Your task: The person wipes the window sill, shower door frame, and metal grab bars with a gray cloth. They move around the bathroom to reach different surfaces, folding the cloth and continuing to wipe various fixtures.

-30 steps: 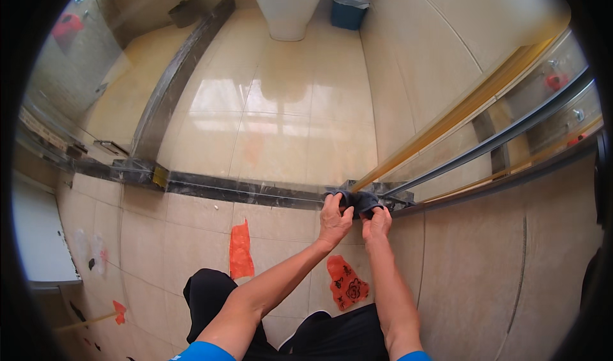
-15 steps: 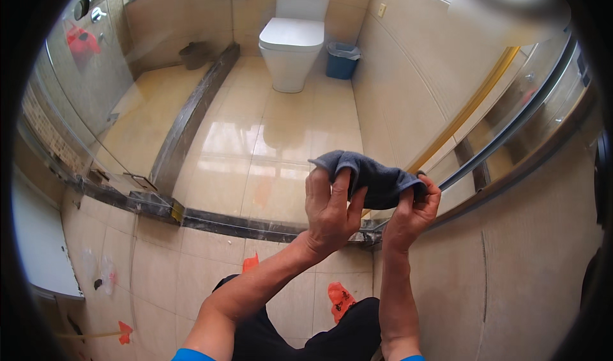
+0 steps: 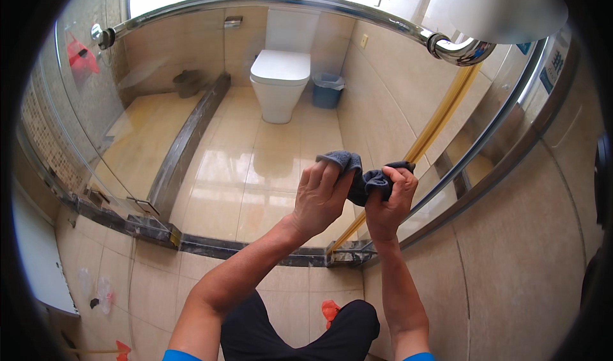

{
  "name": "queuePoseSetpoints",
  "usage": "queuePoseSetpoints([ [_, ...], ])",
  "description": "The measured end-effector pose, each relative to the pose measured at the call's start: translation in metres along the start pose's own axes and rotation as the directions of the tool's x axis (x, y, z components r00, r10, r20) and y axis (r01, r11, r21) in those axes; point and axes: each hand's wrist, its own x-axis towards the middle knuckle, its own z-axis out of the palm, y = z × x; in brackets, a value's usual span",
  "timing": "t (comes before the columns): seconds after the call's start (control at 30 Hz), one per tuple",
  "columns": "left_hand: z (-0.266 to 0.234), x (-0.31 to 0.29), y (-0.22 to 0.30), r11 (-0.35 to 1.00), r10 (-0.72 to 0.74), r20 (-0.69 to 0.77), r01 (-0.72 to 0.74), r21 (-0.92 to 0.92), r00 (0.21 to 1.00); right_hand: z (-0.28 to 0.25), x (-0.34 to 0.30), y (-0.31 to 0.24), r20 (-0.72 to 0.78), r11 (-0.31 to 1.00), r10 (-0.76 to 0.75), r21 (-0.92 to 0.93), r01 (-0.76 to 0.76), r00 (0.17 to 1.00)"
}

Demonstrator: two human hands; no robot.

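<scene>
Gripping a dark grey cloth [image 3: 364,181] bunched between the curled fingers of left hand [image 3: 322,198] and right hand [image 3: 391,198], stretched taut between them, just before the shower's glass door [image 3: 191,73] beyond the fingertips.

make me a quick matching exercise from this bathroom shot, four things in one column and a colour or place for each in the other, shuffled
Things:
1. cloth
2. toilet
3. waste bin
4. door edge strip

Colour or place:
A. blue, beside the toilet
B. yellow, running up a glass door's edge
C. dark grey, gripped by left hand and right hand
D. white, against the far wall

Pairs: 1-C, 2-D, 3-A, 4-B
</scene>
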Motion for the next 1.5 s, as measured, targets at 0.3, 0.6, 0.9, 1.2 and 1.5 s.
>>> queuePoseSetpoints([
  [0.3,-0.019,0.078,-0.014,1.000,0.005,-0.163,-0.006,-0.009,0.987,-0.009,0.090,-0.025,-0.102,0.983,-0.179,-0.062,0.173,0.979],
  [0.6,-0.041,0.125,-0.038,0.981,0.181,-0.236,-0.157,0.115,0.955,0.007,0.112,-0.037,-0.121,0.953,-0.301,-0.053,0.297,0.946],
  [0.9,-0.040,0.090,-0.048,0.988,0.136,-0.108,-0.127,0.083,0.985,0.015,0.103,-0.048,0.001,0.904,-0.420,-0.082,0.419,0.907],
  [1.2,-0.083,0.135,-0.068,0.955,0.155,-0.222,-0.088,0.285,0.963,0.037,0.145,-0.090,-0.026,0.840,-0.516,-0.210,0.500,0.856],
  [1.5,-0.092,0.079,-0.073,0.974,0.166,-0.151,-0.138,0.177,0.975,0.050,0.091,-0.079,-0.042,0.884,-0.465,0.029,0.466,0.884],
])
